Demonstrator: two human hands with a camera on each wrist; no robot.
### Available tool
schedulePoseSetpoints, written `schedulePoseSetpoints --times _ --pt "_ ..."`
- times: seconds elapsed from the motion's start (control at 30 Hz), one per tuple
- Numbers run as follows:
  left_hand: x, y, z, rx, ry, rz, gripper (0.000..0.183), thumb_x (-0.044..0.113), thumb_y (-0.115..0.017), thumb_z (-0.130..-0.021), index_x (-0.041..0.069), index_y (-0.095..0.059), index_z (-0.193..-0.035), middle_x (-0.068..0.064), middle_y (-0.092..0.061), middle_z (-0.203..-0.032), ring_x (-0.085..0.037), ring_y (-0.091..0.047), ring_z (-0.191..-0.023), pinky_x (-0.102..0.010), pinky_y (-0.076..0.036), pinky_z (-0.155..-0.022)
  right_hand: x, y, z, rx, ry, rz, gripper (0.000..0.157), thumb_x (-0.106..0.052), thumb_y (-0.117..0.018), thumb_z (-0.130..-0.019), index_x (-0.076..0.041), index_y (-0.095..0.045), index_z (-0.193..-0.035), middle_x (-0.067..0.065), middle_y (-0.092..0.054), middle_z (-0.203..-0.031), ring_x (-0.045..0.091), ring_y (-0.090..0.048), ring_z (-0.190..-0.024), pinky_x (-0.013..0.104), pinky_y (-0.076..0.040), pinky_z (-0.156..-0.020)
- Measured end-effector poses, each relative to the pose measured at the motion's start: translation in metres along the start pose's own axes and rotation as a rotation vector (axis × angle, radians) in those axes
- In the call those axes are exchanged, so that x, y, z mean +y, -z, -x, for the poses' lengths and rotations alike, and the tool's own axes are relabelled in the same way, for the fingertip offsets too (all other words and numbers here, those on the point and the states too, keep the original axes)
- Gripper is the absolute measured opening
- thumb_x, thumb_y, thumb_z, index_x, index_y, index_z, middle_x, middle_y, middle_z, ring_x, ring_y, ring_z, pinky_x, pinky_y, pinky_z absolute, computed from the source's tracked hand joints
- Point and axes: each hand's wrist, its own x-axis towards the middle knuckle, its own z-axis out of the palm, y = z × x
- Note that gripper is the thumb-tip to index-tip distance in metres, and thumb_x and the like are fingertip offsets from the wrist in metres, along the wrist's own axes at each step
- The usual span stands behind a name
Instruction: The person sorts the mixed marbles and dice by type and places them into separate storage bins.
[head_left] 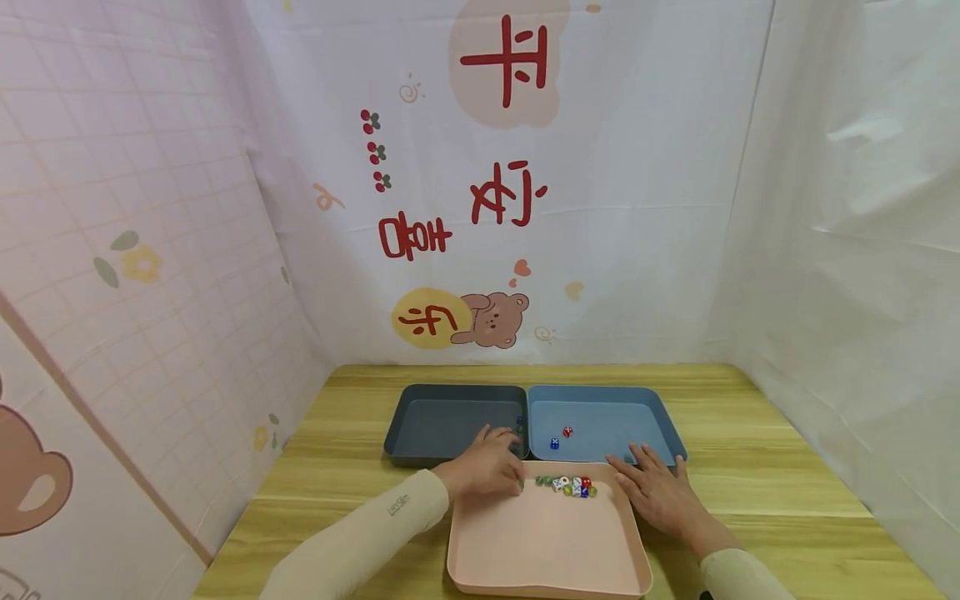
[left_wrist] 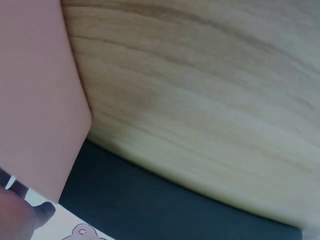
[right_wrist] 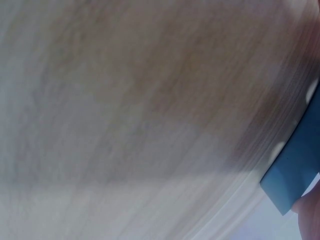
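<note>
My left hand [head_left: 487,463] bends over the far left corner of the pink tray [head_left: 547,550]. Its thumb and forefinger pinch a small green marble [head_left: 521,484], mostly hidden by the fingertips. My right hand [head_left: 660,496] rests with spread fingers on the pink tray's right corner and the near rim of the blue tray [head_left: 615,417]. Between the hands, along the pink tray's far wall, lie green marbles [head_left: 543,481], white dice [head_left: 558,484], a red die [head_left: 586,482], a blue die [head_left: 584,492] and yellow marbles [head_left: 592,492].
A dark tray [head_left: 442,425] adjoins the blue tray, beyond the pink one; small green and blue pieces [head_left: 520,425] lie at its right side. In the blue tray are a blue die [head_left: 554,443] and a red die [head_left: 567,432]. Wood-grain table [head_left: 757,467] surrounds the trays; printed cloth [head_left: 637,208] hangs behind.
</note>
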Motion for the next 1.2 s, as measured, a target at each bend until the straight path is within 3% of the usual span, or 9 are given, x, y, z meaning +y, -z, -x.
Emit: schedulePoseSetpoints --times 0.2,0.6,0.8,1.2 --pt "-0.002 0.005 0.004 0.045 0.04 0.122 0.008 0.031 -0.075 -0.09 0.03 -0.079 -0.097 -0.011 -0.05 -0.144 -0.031 -0.028 -0.144 -0.062 -0.013 -0.115 0.0 0.001 0.0 0.005 0.003 -0.007 0.045 -0.04 -0.047 -0.105 -0.018 -0.057 -0.142 0.024 -0.041 -0.15 0.048 -0.031 -0.14 0.081 -0.009 -0.101" --pt "-0.01 0.014 0.008 0.123 0.09 0.2 0.01 0.033 -0.074 -0.09 0.028 -0.079 -0.097 -0.012 -0.049 -0.144 -0.034 -0.03 -0.142 -0.063 -0.014 -0.115 0.001 -0.001 0.0 0.012 0.002 0.006 0.044 -0.04 -0.047 -0.105 -0.019 -0.057 -0.142 0.024 -0.041 -0.15 0.048 -0.031 -0.14 0.081 -0.009 -0.101" --pt "-0.021 0.015 0.012 0.183 0.096 0.218 0.013 0.029 -0.076 -0.089 0.021 -0.079 -0.099 -0.016 -0.05 -0.142 -0.038 -0.034 -0.139 -0.065 -0.017 -0.113 -0.001 -0.002 0.002 0.017 0.007 -0.003 0.044 -0.039 -0.048 -0.104 -0.019 -0.058 -0.142 0.024 -0.042 -0.15 0.048 -0.032 -0.139 0.081 -0.009 -0.101" --pt "-0.051 0.023 0.023 0.332 0.232 0.299 0.012 0.026 -0.072 -0.092 0.018 -0.078 -0.1 -0.017 -0.05 -0.14 -0.042 -0.038 -0.135 -0.065 -0.019 -0.111 -0.008 -0.003 0.007 0.033 0.003 -0.002 0.043 -0.038 -0.048 -0.104 -0.018 -0.058 -0.141 0.025 -0.042 -0.149 0.049 -0.032 -0.139 0.081 -0.01 -0.101"
